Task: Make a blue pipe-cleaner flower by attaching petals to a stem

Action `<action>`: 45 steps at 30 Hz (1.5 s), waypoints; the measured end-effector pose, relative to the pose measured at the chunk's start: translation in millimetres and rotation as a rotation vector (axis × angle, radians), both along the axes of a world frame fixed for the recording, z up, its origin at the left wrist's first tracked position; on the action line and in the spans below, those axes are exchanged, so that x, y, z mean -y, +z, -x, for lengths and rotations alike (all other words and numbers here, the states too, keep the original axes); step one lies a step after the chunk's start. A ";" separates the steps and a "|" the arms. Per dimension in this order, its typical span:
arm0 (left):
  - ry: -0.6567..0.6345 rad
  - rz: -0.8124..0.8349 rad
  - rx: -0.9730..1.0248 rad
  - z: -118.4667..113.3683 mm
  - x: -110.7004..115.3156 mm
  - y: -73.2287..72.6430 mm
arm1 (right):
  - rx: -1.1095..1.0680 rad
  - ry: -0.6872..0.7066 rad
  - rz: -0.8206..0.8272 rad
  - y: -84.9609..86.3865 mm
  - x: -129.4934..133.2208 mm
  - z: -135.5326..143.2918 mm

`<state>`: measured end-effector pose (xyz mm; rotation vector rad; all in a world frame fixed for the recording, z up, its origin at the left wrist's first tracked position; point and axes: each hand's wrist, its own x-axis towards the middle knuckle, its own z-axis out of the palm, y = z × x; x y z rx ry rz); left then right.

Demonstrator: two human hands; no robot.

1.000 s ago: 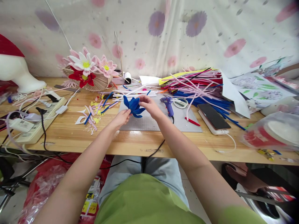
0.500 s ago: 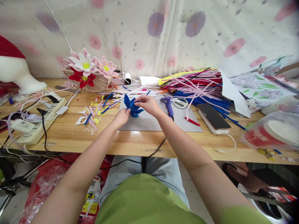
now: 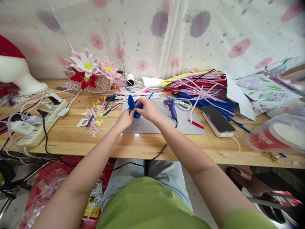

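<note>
Between my two hands is a blue pipe-cleaner flower (image 3: 131,102) with several pointed petals, held above a grey cutting mat (image 3: 152,126). My left hand (image 3: 125,119) grips its lower left side, fingers closed. From the right, my right hand (image 3: 147,108) pinches a petal near the flower's middle, and its fingers hide part of the bloom. Right of the hands, a purple hot glue gun (image 3: 172,108) lies on the mat beside white-handled scissors (image 3: 183,105).
Pink, red and blue pipe cleaners (image 3: 200,87) are heaped at the back. Cut scraps (image 3: 94,119) lie left of the mat. A power strip (image 3: 45,124) with cables stands far left, a fan with fabric flowers (image 3: 87,70) behind. A phone (image 3: 218,118) rests at right.
The blue flower has turned in my hands, so one petal now stands upright. My right hand has moved slightly left and down, closer to my left hand.
</note>
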<state>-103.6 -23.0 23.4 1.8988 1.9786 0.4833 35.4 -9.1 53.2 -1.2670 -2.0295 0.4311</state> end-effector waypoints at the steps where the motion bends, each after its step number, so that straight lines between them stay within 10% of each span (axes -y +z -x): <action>1: 0.001 0.005 -0.003 -0.1 0.3 0.5 | 0.024 0.012 -0.014 -0.1 1.3 2.5; 24: 0.077 0.013 -0.145 -20.6 15.5 11.7 | 0.214 -0.231 0.103 -7.4 -5.1 10.1; 45: 0.144 0.022 0.307 -10.3 -4.7 1.9 | 0.178 -0.133 -0.098 -16.3 -2.4 6.7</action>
